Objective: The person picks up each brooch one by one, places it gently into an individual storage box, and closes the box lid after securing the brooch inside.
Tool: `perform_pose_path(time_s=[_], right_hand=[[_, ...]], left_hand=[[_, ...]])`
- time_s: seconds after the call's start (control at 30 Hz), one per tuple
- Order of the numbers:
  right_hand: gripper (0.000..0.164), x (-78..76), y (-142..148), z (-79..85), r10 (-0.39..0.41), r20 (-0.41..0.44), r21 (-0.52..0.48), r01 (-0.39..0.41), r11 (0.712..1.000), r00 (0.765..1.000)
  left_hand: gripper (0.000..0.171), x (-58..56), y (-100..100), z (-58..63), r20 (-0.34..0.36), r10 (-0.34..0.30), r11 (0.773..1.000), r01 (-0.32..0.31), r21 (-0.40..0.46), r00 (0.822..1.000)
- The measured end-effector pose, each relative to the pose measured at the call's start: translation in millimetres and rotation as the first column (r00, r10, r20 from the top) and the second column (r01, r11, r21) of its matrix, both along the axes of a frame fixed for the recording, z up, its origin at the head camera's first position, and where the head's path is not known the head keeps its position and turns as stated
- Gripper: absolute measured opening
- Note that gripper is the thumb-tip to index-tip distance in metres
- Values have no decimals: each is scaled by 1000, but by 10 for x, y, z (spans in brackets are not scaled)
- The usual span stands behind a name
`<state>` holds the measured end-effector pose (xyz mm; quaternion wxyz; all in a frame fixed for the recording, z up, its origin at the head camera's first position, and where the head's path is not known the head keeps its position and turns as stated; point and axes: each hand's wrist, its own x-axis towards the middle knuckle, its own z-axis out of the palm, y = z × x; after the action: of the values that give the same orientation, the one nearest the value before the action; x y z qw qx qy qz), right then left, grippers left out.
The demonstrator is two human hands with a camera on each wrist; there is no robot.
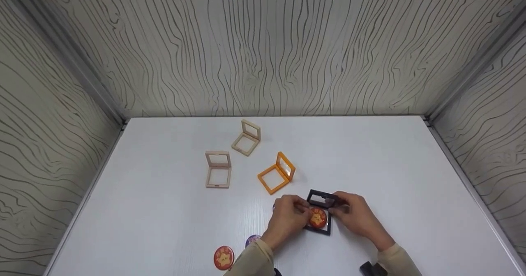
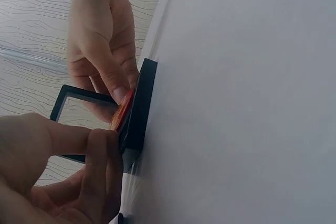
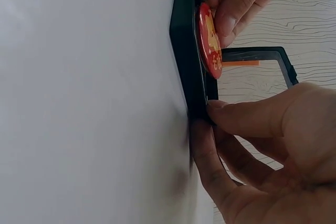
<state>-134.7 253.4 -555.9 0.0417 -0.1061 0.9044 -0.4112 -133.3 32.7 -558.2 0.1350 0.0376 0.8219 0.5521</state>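
The left hand (image 1: 286, 217) pinches a round, glossy red-and-yellow badge (image 1: 318, 217) over the lower half of an open, black, square hinged frame (image 1: 322, 231), whose side the right hand (image 1: 356, 216) grips; 1 orange square hinged frame (image 1: 282, 173) stands open nearby.

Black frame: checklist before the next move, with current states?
1. Lid of the black frame raised: ok, it stands open in all three views.
2. Frame held: ok, the right hand grips its edge.
3. Red badge held: ok, the left hand pinches its edge.
4. Badge flat in the frame: not ok, it sits tilted with one edge raised in the right wrist view.
5. Frame base fully on the table: cannot tell, contact is unclear in both wrist views.
6. Orange frame apart from both hands: ok, head view shows a gap.
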Motion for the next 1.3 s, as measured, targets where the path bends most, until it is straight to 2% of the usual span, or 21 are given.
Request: perform_pose_path(time_s=[0.23, 0.47, 0.53, 0.7, 0.97, 1.13, 1.3], right_hand=[[25, -14, 2, 3, -3, 2, -10, 3, 1000, 1000], [26, -19, 18, 4, 12, -11, -33, -13, 999, 1000], [25, -19, 19, 6, 11, -20, -25, -11, 1000, 1000], [24, -27, 15, 10, 19, -46, -3, -19, 1000, 999], [23, -19, 14, 7, 35, -65, 25, -34, 999, 997], [23, -7, 11, -2, 33, -52, 25, -32, 999, 998], [22, -8, 3, -10, 32, -27, 16, -31, 999, 999]], left_hand=[[9, -20, -6, 11, 23, 11, 1000, -11, -6, 1000], [9, -17, 21, 11, -98, 0, 1000, -2, -15, 995], [9, -16, 24, 12, -102, -2, 1000, 1, -8, 995], [10, -18, 30, 16, -91, -17, 1000, 15, -23, 996], [14, -10, 33, 14, -36, -31, 999, 29, -41, 999], [37, 21, 22, 58, 13, -34, 995, 35, -91, 999], [66, 98, 41, 91, -12, -79, 980, 76, -182, 997]])
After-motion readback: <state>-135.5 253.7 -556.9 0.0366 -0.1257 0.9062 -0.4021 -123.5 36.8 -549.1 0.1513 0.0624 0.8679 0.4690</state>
